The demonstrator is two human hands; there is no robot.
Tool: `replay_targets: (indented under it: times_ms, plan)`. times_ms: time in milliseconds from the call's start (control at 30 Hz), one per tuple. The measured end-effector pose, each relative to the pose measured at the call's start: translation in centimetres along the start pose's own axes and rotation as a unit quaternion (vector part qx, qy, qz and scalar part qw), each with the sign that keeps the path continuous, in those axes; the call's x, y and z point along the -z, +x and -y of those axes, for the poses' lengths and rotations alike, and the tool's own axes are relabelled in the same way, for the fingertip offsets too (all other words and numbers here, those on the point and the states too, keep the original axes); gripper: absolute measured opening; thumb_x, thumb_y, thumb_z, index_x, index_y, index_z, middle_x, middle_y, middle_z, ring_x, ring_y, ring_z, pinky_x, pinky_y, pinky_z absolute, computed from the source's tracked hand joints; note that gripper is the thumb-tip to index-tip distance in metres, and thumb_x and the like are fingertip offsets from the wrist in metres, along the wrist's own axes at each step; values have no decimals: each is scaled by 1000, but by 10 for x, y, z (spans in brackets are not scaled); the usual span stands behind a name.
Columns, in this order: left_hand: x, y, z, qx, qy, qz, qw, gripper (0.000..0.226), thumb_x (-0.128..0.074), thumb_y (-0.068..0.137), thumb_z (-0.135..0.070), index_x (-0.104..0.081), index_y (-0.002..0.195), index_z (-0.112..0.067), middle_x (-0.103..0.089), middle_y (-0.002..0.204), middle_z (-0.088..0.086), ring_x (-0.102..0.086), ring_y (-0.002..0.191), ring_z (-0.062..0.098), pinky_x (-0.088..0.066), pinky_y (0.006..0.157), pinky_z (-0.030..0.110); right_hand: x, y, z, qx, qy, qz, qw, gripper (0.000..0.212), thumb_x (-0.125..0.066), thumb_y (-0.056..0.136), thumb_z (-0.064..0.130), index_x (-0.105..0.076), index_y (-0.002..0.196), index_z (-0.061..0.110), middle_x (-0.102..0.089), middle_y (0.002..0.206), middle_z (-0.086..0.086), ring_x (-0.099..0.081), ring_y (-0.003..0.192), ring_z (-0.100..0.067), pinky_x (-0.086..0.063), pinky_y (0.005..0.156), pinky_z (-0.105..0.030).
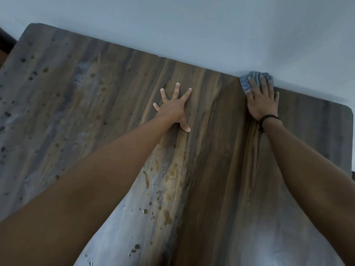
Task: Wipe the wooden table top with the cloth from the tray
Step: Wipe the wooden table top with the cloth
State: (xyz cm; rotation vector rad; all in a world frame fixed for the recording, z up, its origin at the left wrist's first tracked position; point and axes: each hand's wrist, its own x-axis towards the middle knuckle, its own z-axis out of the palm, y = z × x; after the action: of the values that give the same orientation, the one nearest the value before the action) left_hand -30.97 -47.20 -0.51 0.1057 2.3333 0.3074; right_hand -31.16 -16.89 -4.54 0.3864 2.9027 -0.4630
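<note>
The wooden table top (211,131) fills most of the head view, with brown spots and droplets across its left and middle. A blue ribbed cloth (249,80) lies at the far edge against the wall, on the right. My right hand (262,101) presses flat on the cloth, its fingers covering most of it; a dark band circles the wrist. My left hand (173,107) rests on the bare wood at the middle, palm down, fingers spread, holding nothing. No tray is in view.
A pale wall (192,25) runs along the table's far edge. The table's rounded corners show at the far left (36,25) and far right (348,112). Wet streaks and brown stains (165,214) lie near the front middle.
</note>
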Motion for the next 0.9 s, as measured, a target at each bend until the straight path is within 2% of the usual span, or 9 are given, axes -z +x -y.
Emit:
replay_targets:
  times_ms: [100, 200, 267, 433, 600, 667, 800, 833, 900]
  plan:
    - [1, 2, 0, 2, 2, 0, 1000, 148, -95, 58, -39, 19, 151, -49, 43, 154, -11, 35, 141, 47, -4, 106, 80, -23, -35, 23, 29, -36, -16, 999, 54, -25, 107, 45, -15, 160, 41, -3, 170, 2, 1, 156, -27, -5, 123, -58]
    - [0, 3, -2, 3, 1, 1, 1000, 149, -96, 57, -38, 20, 152, -49, 44, 154, -10, 35, 140, 47, -4, 105, 81, -36, -65, 33, 204, -95, 40, 974, 51, -22, 108, 46, -16, 159, 43, -9, 169, 4, -4, 156, -25, -8, 123, -54]
    - [-1, 2, -1, 2, 1, 1, 1000, 149, -96, 58, -37, 19, 152, -49, 44, 154, -10, 36, 140, 47, -3, 105, 81, -29, -43, 34, 268, -109, 50, 956, 51, -19, 107, 48, -17, 157, 45, -11, 169, 6, -6, 156, -23, -12, 122, -56]
    - [0, 1, 0, -5, -1, 2, 1000, 149, -96, 58, -38, 19, 152, -49, 44, 154, -10, 36, 140, 46, -2, 106, 80, -17, 9, 60, 92, -40, 7, 995, 53, -25, 107, 43, -18, 159, 39, -7, 170, 1, -1, 156, -28, -10, 122, -59]
    - [1, 3, -1, -5, 2, 3, 1000, 149, -95, 58, -39, 21, 152, -48, 44, 154, -10, 36, 140, 47, -3, 107, 80, -41, -63, 70, 294, -121, 56, 946, 53, -19, 107, 46, -15, 159, 41, -10, 169, 5, -6, 156, -25, -10, 122, -54]
    - [0, 3, 0, -6, -3, 5, 1000, 150, -95, 58, -39, 21, 152, -46, 43, 155, -10, 35, 140, 47, -3, 107, 80, -33, -41, 65, 269, -122, 43, 954, 52, -22, 108, 44, -17, 159, 42, -10, 169, 5, -6, 156, -24, -12, 122, -56]
    - [3, -2, 11, -26, 11, 3, 1000, 148, -93, 60, -45, 21, 154, -37, 39, 158, -8, 32, 143, 46, -7, 111, 77, -21, 8, 73, 87, -29, 3, 996, 53, -26, 108, 42, -17, 159, 41, -5, 170, 2, 0, 156, -26, -9, 122, -59]
    - [8, -5, 16, -29, 7, -3, 1000, 147, -92, 61, -45, 20, 155, -36, 38, 158, -7, 31, 143, 45, -6, 112, 76, -25, 1, 79, 92, -30, 5, 995, 53, -25, 108, 42, -15, 160, 40, -4, 170, 1, 1, 156, -28, -8, 122, -60]
    - [19, -7, 30, -24, 11, -18, 999, 145, -93, 61, -42, 18, 156, -38, 38, 158, -6, 32, 143, 44, -2, 112, 76, -41, -35, 89, 172, -86, 12, 981, 54, -21, 107, 42, -13, 160, 38, -6, 170, -1, -2, 156, -31, -11, 122, -60]
